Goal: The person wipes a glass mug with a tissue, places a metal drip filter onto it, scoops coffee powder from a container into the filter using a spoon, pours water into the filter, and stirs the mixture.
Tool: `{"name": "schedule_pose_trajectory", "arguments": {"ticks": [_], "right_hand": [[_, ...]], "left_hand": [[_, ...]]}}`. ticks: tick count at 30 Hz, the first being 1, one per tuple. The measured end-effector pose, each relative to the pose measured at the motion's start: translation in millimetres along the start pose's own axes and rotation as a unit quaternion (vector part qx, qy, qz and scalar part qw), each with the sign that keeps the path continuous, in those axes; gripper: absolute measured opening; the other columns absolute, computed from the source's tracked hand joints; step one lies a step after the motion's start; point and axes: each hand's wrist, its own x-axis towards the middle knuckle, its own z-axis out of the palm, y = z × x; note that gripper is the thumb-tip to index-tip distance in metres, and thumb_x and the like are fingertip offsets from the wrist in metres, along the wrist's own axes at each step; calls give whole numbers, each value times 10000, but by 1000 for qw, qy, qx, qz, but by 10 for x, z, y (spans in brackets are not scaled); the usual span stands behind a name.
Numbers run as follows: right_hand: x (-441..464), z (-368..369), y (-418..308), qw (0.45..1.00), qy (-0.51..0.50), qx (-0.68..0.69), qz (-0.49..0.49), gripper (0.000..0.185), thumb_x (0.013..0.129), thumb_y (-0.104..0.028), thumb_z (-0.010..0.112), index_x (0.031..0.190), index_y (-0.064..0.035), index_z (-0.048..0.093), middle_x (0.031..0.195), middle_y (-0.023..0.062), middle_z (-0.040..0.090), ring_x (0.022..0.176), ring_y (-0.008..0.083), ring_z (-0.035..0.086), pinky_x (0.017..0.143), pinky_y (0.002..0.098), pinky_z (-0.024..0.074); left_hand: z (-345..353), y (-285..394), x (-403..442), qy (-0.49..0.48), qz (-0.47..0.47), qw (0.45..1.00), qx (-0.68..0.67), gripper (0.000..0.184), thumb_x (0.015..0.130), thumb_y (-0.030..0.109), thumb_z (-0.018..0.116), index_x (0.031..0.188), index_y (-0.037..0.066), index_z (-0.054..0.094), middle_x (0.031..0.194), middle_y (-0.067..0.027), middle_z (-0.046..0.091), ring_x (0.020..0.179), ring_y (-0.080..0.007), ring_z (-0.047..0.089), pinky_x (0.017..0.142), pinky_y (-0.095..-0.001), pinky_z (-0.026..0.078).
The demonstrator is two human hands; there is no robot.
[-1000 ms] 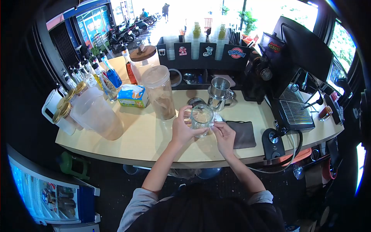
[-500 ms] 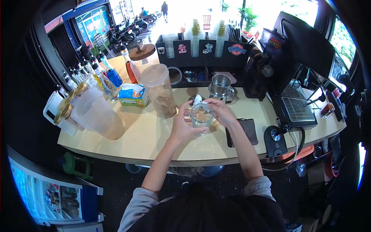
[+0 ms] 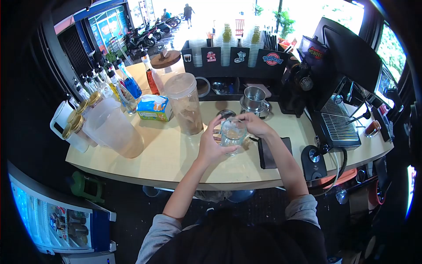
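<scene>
My left hand [image 3: 211, 146] is wrapped around the side of a clear glass mug [image 3: 231, 137], holding it tilted just above the counter. My right hand [image 3: 258, 126] is closed at the mug's rim, its fingertips partly hidden by the glass. Something whitish like a tissue [image 3: 237, 123] shows faintly through the mug near those fingers. Behind the mug lies a small dark round dish [image 3: 226, 113]. A metal drip coffee filter [image 3: 254, 100] sits on a cup beyond my right hand. A dark folded cloth [image 3: 277, 155] rests below my right wrist.
A tall lidded plastic canister [image 3: 186, 105] and a tissue box [image 3: 154, 108] stand to the left, near a large plastic pitcher [image 3: 115, 130] and several syrup bottles [image 3: 128, 81]. An espresso machine [image 3: 338, 119] occupies the right. Stacked plastic cups [image 3: 225, 50] line the back.
The white tissue that stuck up above the rim has gone down into the mug with my right fingers. The mug has shifted slightly right and tilted differently.
</scene>
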Motion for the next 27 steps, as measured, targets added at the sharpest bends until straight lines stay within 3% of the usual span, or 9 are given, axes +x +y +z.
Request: {"name": "schedule_pose_trajectory", "arguments": {"ticks": [2, 9, 11, 12, 16, 18, 21, 25, 27], "right_hand": [[23, 74, -90, 995, 0, 83, -55, 167, 858, -80, 632, 995, 6, 672, 890, 5, 655, 859, 84, 577, 810, 247, 449], [-3, -36, 276, 998, -56, 10, -30, 185, 824, -54, 650, 995, 13, 668, 861, 35, 655, 817, 97, 579, 761, 256, 461], [-99, -71, 346, 978, -39, -207, -1, 193, 794, 2, 607, 975, 12, 672, 821, 44, 652, 765, 99, 582, 691, 271, 476], [-224, 1, 211, 984, 7, -177, 29, 219, 765, 33, 557, 954, 19, 668, 789, 42, 644, 729, 95, 580, 635, 265, 478], [-321, -70, 44, 991, -13, -92, 94, 182, 796, 31, 586, 960, 31, 663, 796, 34, 642, 745, 87, 587, 655, 237, 479], [-309, -105, 2, 999, 38, -1, 29, 150, 835, 13, 607, 973, 45, 656, 846, 36, 648, 789, 80, 596, 698, 211, 479], [-410, -62, -304, 997, 77, 4, -31, 139, 865, -10, 611, 983, 49, 654, 908, 39, 650, 827, 83, 601, 735, 209, 480], [-604, -85, -392, 991, 112, 57, -37, 168, 839, -18, 634, 996, 37, 655, 907, 43, 654, 838, 88, 599, 733, 228, 480], [-622, 28, -492, 985, 143, -42, -91, 176, 831, -29, 618, 995, 17, 661, 890, 54, 653, 854, 124, 605, 795, 279, 471]], "left_hand": [[14, -38, 2, 16, 36, 999, 14, 1073, 474, 265, 898, 1376, 60, 355, 1314, -155, 509, 1131, -267, 569, 856, -365, 535], [-3, 35, -12, 4, -5, 1000, -26, 1057, 486, 268, 905, 1372, 60, 366, 1298, -175, 513, 1103, -255, 585, 837, -365, 542], [-20, 92, -22, -14, -55, 998, -37, 1021, 497, 272, 908, 1349, 56, 388, 1258, -168, 541, 1053, -242, 610, 815, -355, 548], [-20, 75, -24, -13, -55, 998, -37, 1021, 497, 272, 908, 1349, 56, 388, 1258, -168, 541, 1053, -242, 610, 815, -355, 548], [-5, 11, -1, -5, -5, 1000, -8, 971, 500, 273, 910, 1307, 49, 418, 1147, -137, 605, 993, -223, 628, 781, -337, 554], [-17, 22, 6, -15, -6, 1000, -7, 961, 498, 275, 911, 1295, 48, 426, 1115, -131, 620, 985, -219, 629, 772, -331, 556], [-15, 58, 2, -17, -20, 999, -18, 947, 501, 282, 909, 1284, 45, 433, 1084, -126, 634, 976, -215, 630, 755, -328, 559], [11, 20, -1, 6, -3, 1000, -7, 917, 503, 285, 906, 1263, 50, 449, 1057, -127, 640, 969, -225, 632, 736, -328, 559], [25, 14, -6, 14, -6, 1000, 0, 912, 501, 286, 906, 1257, 52, 453, 1046, -127, 642, 966, -227, 633, 731, -329, 558]]}}
